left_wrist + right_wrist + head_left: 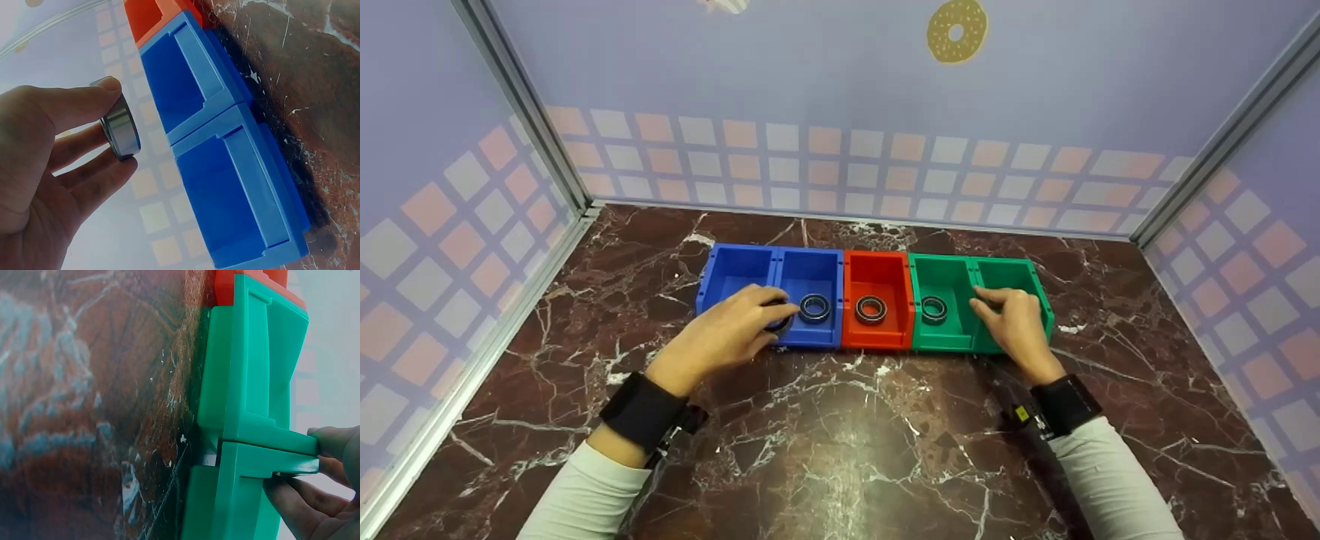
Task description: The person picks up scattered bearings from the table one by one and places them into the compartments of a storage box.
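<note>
My left hand [716,337] holds a metal ball bearing [121,129] between thumb and fingertips, above the front of two joined blue bins [225,208]. Another bearing [803,309] lies in the inner blue bin [810,266]. One more bearing [860,310] is in the red bin [877,268], and another bearing [925,310] rests in the left green bin [941,271]. My right hand [1018,328] pinches the adjoining side walls of the two green bins, thumb on one side and fingers inside the right green bin [1006,271].
The bins stand side by side in one row on a dark red marbled table [840,435]. Behind them rises a lilac wall [840,90] with pink and white squares. Side panels [1245,247] close off the left and right.
</note>
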The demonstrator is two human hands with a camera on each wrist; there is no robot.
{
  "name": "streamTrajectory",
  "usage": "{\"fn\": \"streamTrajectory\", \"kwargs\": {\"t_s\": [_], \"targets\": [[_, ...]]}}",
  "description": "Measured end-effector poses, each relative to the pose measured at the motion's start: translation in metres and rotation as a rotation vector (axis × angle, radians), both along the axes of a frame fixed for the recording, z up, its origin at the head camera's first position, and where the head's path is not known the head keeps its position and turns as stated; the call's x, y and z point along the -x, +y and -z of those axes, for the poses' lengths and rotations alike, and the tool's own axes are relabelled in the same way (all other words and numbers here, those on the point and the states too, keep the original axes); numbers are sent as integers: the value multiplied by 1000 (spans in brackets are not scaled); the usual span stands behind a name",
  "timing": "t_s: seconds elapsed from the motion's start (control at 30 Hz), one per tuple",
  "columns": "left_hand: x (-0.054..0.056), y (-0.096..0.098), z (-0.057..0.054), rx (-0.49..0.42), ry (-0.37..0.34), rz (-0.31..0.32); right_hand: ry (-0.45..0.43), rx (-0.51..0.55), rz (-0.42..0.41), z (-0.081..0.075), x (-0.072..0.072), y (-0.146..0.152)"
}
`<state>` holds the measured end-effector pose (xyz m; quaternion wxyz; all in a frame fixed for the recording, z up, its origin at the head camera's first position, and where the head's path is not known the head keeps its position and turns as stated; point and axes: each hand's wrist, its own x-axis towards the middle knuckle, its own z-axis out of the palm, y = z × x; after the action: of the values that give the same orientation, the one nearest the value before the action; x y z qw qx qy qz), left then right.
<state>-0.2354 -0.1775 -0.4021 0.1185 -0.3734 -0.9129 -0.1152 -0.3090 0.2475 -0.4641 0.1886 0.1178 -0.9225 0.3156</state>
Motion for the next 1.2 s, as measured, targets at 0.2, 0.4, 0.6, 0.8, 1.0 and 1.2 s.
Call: {"fn": "streamTrajectory", "kwargs": {"t_s": [0.2, 0.4, 0.6, 0.8, 1.0, 1.2], "targets": [[3, -2, 1, 14, 4, -37, 2, 3, 0, 1, 0, -1], [7, -6, 0, 6, 32, -36, 0, -5, -2, 1, -1, 0], [11, -8, -1, 16, 47, -43, -2, -24, -3, 0, -1, 0], [17, -12, 1, 11, 61, -60, 6, -25, -4, -1, -1, 1], [24, -16, 2, 3, 94, -73, 14, -18, -4, 1, 0, 1], [28, -18, 2, -3, 103, -102, 10, -19, 0, 1, 0, 1]]}}
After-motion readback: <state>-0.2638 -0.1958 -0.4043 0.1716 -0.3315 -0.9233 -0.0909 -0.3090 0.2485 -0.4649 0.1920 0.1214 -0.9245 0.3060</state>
